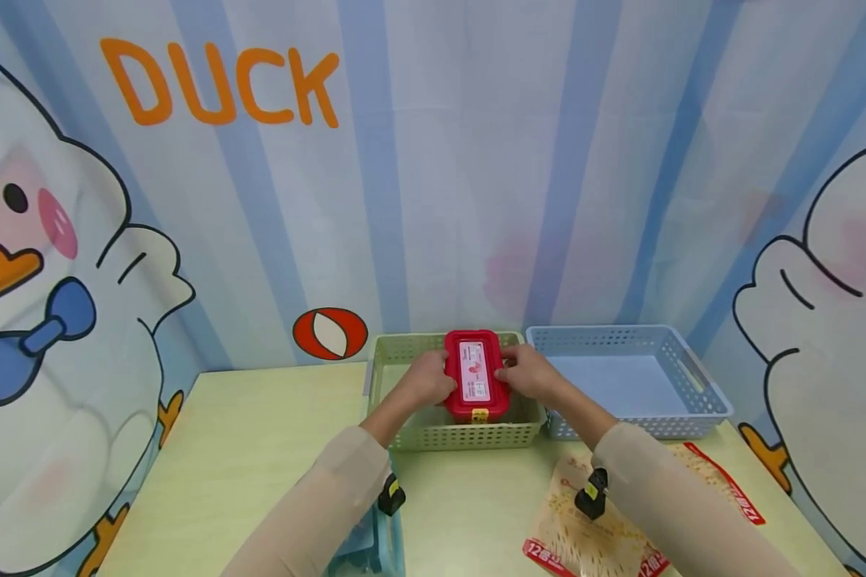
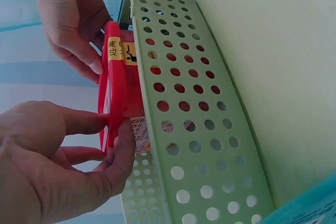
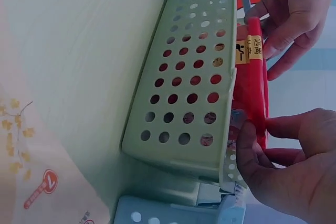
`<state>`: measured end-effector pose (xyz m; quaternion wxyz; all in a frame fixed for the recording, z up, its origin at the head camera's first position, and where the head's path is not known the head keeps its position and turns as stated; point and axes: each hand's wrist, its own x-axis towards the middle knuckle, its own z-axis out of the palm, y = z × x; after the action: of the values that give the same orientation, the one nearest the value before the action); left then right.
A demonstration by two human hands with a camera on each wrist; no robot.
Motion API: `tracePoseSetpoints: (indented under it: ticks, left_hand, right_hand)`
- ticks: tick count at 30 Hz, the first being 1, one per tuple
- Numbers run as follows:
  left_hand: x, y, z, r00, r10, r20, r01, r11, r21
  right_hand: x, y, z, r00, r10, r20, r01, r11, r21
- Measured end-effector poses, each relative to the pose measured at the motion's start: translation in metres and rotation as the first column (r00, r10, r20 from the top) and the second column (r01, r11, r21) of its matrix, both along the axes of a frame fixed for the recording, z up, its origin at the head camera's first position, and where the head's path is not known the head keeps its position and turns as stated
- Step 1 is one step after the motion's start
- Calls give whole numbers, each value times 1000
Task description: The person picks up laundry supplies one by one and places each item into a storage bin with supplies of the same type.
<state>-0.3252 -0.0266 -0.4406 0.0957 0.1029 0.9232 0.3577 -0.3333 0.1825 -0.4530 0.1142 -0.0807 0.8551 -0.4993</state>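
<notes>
A red lidded box with a pale label on top stands inside the green basket, its lid near rim height. My left hand grips the box's left edge, thumb over the lid. On the opposite edge my right hand pinches the lid's rim. In the left wrist view, the left hand has thumb and fingers around the red lid. The right wrist view has the right hand pinching that rim. Through the basket's holes, the box's lower part shows; something patterned lies beside it.
A blue basket stands to the right of the green one. On the table's right front lies a beige printed package with red corners, partly under the right sleeve. A teal object sits near the left sleeve. A duck-print curtain hangs behind.
</notes>
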Motion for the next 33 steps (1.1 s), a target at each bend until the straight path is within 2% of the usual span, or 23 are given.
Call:
tracePoseSetpoints:
  ticks: [5, 10, 15, 25, 33]
  left_hand:
    - [-1, 5, 0, 1000, -4, -7, 3, 998, -61]
    - [-3, 9, -3, 1000, -8, 10, 9, 999, -45]
    - [-2, 6, -2, 999, 21, 33, -19, 999, -49]
    - [0, 3, 4, 1000, -19, -4, 19, 997, -77]
    - [-1, 2, 2, 1000, -12, 4, 13, 996, -91]
  right_hand:
    - [4, 4, 0, 1000, 11, 4, -11, 1000, -6]
    - [5, 5, 0, 1000, -5, -19, 6, 998, 64]
    - [3, 0, 1, 999, -1, -43, 7, 992, 128]
    - [1, -3, 5, 999, -1, -39, 7, 989, 145]
    - [1, -4, 3, 998, 11, -64, 2, 982, 188]
